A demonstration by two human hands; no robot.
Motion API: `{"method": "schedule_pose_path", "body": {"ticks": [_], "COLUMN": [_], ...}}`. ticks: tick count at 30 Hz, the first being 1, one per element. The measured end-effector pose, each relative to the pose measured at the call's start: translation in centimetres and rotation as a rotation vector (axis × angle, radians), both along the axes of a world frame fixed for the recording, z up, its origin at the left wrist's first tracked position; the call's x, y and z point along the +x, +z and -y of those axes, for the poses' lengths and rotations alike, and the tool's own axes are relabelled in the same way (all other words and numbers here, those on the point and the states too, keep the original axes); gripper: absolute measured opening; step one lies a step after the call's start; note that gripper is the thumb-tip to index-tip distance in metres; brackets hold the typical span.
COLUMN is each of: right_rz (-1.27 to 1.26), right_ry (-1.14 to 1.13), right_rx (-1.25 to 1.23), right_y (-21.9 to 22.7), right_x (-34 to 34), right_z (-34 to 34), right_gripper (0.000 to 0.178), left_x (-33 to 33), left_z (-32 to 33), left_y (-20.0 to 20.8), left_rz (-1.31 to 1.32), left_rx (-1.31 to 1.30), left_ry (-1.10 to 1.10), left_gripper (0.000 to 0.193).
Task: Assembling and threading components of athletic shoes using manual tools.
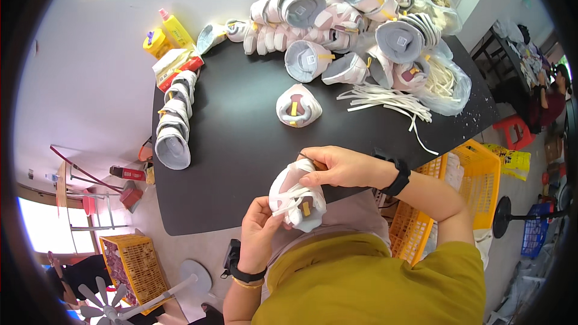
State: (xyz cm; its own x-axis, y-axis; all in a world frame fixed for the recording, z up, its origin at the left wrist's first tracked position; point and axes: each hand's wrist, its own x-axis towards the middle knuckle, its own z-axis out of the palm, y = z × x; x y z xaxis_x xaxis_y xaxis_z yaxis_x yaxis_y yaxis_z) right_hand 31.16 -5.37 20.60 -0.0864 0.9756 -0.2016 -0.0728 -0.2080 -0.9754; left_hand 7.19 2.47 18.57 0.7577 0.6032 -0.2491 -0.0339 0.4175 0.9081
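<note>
Over the near edge of the black table, the right hand grips a thin dark tool and the upper right rim of a white shoe upper; the left hand pinches its lower left side, beside the crossed white lace. Near the table's middle sits a single upper. Loose laces lie toward the table's right, nested uppers line its left edge, and a pile of uppers fills its far side.

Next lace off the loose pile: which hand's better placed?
Probably the right hand: it's nearer the loose laces on the table's right side, though it may need to put down its slim tool. The left hand is farther off, gripping the shoe upper.
</note>
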Motion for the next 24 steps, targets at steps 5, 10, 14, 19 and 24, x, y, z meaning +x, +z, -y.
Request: {"method": "schedule_pose_path", "body": {"ticks": [5, 10, 14, 19, 24], "right_rz": [0.287, 0.346, 0.302, 0.416, 0.473], "right_ry": [-0.213, -0.322, -0.253, -0.164, -0.361], "right_rx": [0.084, 0.169, 0.171, 0.148, 0.239], "right_y": [-1.8, -2.3, -1.7, -1.3, -2.6], "right_x": [-1.6, -2.9, -2.9, -2.8, -4.2], "right_z": [0.5, -0.1, 0.0, 0.2, 0.7], "right_gripper": [0.038, 0.044, 0.053, 0.058, 0.057], "left_x": [-0.1, 0.0, 0.0, 0.1, 0.8], "left_z": [0.0, 0.2, 0.2, -0.6, -0.3], "left_y": [-1.7, -2.0, -1.7, -2.1, -1.3], "left_rz": [-0.019, -0.081, -0.051, 0.013, 0.064], "left_rx": [-0.143, -0.11, -0.067, -0.169, -0.404], "left_ry": [0.074, 0.153, 0.159, 0.113, 0.014], "left_gripper": [0.012, 0.012, 0.012, 0.014, 0.023]}}
